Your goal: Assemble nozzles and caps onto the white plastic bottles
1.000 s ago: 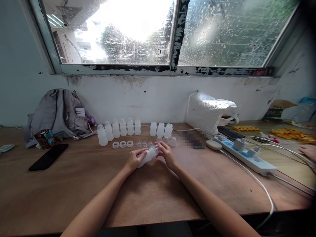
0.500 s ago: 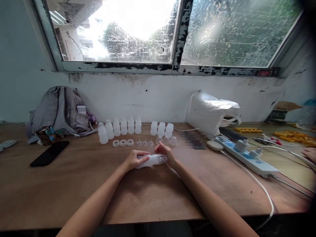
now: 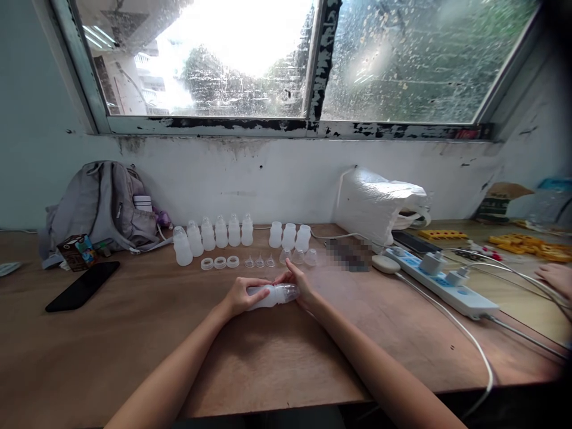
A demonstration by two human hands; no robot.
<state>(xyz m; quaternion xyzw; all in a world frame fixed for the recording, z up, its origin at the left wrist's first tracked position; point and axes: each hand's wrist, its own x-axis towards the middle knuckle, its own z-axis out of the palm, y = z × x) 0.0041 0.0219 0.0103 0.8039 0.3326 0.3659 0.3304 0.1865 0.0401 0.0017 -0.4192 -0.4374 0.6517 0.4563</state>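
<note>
A baby bottle [image 3: 269, 297] with a frosted white body and a clear cap lies on its side between my hands, its cap end to the right. My left hand [image 3: 241, 294] grips the body, thumb along the near side. At the cap end, my right hand [image 3: 301, 287] has its palm against the clear cap and its fingers curled behind the bottle, partly hidden; its thumb points up. Behind them are several capped bottles [image 3: 221, 232], three bottles without tops [image 3: 289, 237], three white rings [image 3: 220, 263], three clear nipples [image 3: 260, 261] and three clear caps [image 3: 298, 257].
A grey backpack [image 3: 105, 205], a small box [image 3: 77, 251] and a black phone [image 3: 83, 286] are at the left. To the right lie a white plastic bag [image 3: 375, 202], a power strip [image 3: 447, 289] with cables, and yellow parts [image 3: 521, 245]. Another person's hand [image 3: 554, 279] shows at the right edge.
My right palm has moved in closer against the cap, and its fingers reach further behind the bottle. My left hand keeps its grip. The whole view has shifted slightly.
</note>
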